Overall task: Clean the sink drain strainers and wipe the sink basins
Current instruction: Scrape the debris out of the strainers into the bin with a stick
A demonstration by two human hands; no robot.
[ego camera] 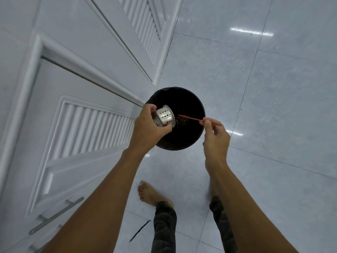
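Observation:
My left hand [145,125] grips a perforated metal drain strainer [165,116], tipped on its side over a black-lined trash bin [193,106] on the floor. The strainer's open mouth faces right, toward the bin's middle. My right hand [215,136] pinches a thin red stick [193,119] whose tip points at the strainer's mouth, a short gap away. Brownish bits lie inside the bin under the stick. No sink is in view.
White louvered cabinet doors [82,128] with a metal bar handle [56,215] run along the left. Glossy pale floor tiles [264,88] spread to the right. My bare feet stand below the bin, and a thin dark strip [139,230] lies on the floor.

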